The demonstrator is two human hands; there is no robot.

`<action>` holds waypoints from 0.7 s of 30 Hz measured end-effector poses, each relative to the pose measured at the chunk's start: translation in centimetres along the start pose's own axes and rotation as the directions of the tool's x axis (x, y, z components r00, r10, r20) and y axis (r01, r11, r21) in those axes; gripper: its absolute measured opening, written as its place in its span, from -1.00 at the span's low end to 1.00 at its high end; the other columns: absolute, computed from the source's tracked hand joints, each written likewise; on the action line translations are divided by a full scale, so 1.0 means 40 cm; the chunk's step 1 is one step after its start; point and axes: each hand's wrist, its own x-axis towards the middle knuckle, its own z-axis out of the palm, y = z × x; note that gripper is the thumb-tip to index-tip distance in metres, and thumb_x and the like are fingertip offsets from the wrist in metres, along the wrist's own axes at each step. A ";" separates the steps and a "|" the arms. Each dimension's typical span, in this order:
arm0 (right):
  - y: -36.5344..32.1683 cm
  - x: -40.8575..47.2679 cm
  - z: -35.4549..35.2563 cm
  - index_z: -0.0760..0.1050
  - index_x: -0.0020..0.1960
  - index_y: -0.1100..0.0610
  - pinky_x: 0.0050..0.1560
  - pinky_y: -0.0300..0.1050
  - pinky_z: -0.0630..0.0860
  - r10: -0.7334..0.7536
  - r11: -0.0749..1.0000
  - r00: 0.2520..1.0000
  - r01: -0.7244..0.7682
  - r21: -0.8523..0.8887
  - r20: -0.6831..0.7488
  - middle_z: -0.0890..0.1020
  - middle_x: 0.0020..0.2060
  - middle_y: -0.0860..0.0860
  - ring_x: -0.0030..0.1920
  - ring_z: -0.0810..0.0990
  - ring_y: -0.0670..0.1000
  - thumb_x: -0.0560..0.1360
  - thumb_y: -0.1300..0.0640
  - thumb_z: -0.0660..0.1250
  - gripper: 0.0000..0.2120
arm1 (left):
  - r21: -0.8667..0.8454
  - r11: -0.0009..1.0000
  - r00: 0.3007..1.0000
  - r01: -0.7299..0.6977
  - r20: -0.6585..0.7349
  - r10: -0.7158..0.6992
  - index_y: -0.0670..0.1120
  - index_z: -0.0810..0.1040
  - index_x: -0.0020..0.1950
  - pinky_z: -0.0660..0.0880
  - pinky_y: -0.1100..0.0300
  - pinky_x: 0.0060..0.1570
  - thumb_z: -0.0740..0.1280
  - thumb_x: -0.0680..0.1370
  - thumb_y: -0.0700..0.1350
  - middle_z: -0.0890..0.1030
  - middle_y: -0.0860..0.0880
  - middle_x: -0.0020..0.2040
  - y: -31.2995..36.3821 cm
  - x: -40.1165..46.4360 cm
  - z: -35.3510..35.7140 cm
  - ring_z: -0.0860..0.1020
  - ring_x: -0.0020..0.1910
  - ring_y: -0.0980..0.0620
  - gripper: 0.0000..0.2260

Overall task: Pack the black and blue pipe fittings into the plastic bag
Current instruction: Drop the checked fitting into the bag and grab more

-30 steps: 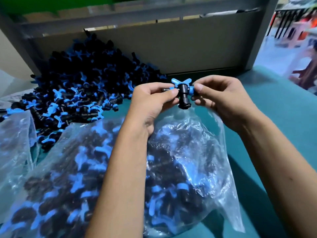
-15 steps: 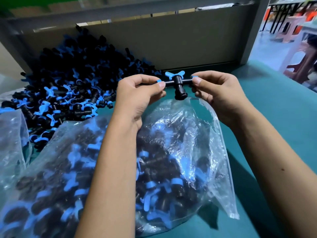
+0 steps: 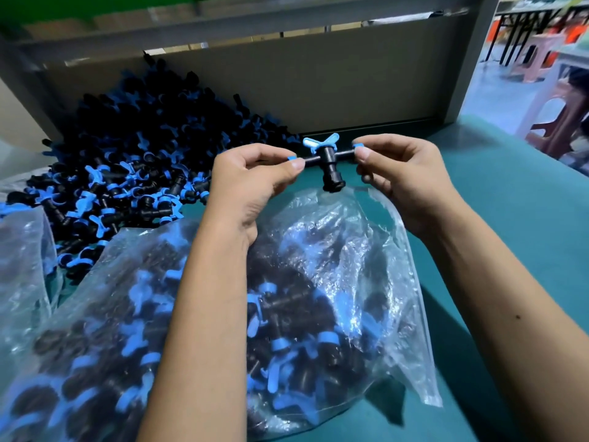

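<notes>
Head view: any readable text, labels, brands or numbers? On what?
None readable.
Plastic bag: clear film, no print visible.
Fitting pinched between left hand and right hand: no marking visible.
Loose fittings pile: too small and blurred to tell.

A teal table top is stretching across the near and right part of the scene, catching soft, even light. At its far edge a grey-beige panel is standing upright, held in a grey metal frame whose post is rising on the right. A green strip is showing along the far left top. To the right, past the post, a pale floor is lying in brighter light, with a pink stool, a dark brown plastic stool and a black-legged table standing blurred in the distance.
</notes>
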 end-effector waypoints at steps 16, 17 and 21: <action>0.011 -0.005 0.019 0.56 0.14 0.24 -0.33 -0.13 0.57 -0.113 0.991 0.992 0.110 -0.072 -0.046 0.70 -0.21 0.10 -0.33 0.66 0.07 0.60 0.27 0.34 -0.88 | 0.316 0.877 0.932 -0.363 0.117 0.344 -0.15 0.65 -0.14 0.58 0.07 -0.05 0.45 0.54 -0.22 0.69 -0.04 -0.20 -0.001 -0.020 0.120 0.66 -0.15 0.01 -0.94; 0.015 -0.004 0.016 0.52 0.14 0.25 -0.35 -0.15 0.52 0.044 0.995 0.994 -0.035 0.095 -0.099 0.67 -0.27 0.09 -0.37 0.61 0.05 0.63 0.20 0.30 -0.86 | 0.394 0.817 0.902 -0.421 0.273 0.333 -0.12 0.66 -0.08 0.56 0.07 0.06 0.38 0.50 -0.32 0.69 -0.03 -0.10 0.005 -0.027 0.121 0.64 -0.03 0.01 -0.88; 0.050 -0.003 -0.014 0.44 0.22 0.23 0.03 0.01 0.46 0.435 0.817 0.898 -0.361 0.449 -0.069 0.56 -0.15 0.18 -0.11 0.46 0.17 0.66 -0.01 0.23 -0.68 | 0.639 0.574 0.809 -0.512 0.584 0.070 0.15 0.69 0.04 0.23 0.08 0.43 0.01 0.21 -0.33 0.50 0.00 0.23 0.000 -0.066 0.133 0.31 0.36 -0.06 -0.34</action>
